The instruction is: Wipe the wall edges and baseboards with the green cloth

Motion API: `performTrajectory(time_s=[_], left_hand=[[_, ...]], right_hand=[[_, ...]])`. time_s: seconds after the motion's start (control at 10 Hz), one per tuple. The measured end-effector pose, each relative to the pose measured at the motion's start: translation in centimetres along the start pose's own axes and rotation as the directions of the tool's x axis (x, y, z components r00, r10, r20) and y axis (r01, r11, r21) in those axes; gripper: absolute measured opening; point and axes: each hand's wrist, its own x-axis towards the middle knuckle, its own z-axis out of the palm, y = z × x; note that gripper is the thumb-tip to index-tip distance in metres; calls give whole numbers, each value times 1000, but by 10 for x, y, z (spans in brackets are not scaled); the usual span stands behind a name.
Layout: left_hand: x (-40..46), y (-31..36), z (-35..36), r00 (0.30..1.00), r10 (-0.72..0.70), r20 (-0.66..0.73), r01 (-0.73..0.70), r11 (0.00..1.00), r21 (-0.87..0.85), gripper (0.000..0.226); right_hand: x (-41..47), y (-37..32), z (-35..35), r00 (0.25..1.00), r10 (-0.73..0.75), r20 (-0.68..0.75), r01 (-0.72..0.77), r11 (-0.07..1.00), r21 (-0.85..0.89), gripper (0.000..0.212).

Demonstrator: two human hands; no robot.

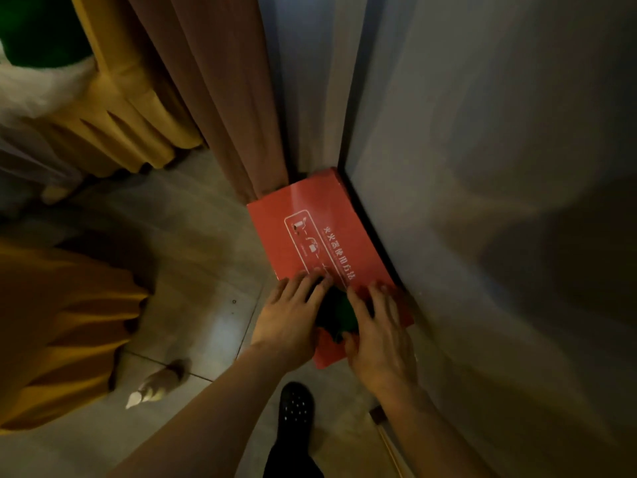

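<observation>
Now both hands (289,319) flat w/ green cloth (336,313).

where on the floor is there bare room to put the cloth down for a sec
The tiled floor left of the red box is bare, bordered by the brown curtain above and yellow fabric at left. Crowded: the strip along the wall, filled by the box, both hands and the green cloth. A bottle lies nearer.
</observation>
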Motion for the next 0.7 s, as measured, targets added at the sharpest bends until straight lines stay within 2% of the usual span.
performTrajectory(time_s=[0.1, 0.2, 0.5, 0.7], left_hand=[[-5, -1, 14, 998, -8, 69, 5, 999, 45, 111], [-7, 0, 21, 997, -9, 82, 3, 998, 63, 116], [4, -4, 34, 996, 7, 86, -17, 994, 108, 126], [-7, -7, 27, 996, 30, 86, -40, 992, 118, 128]], right_hand=[[-1, 9, 14, 996, 1, 90, 4, 999, -53, 95], [-3, 16, 22, 995, 9, 103, 5, 991, -135, 104], [1, 18, 43, 1000, 28, -1, -27, 977, -211, 102], [-6, 13, 35, 999, 32, 16, -28, 976, -217, 98]])
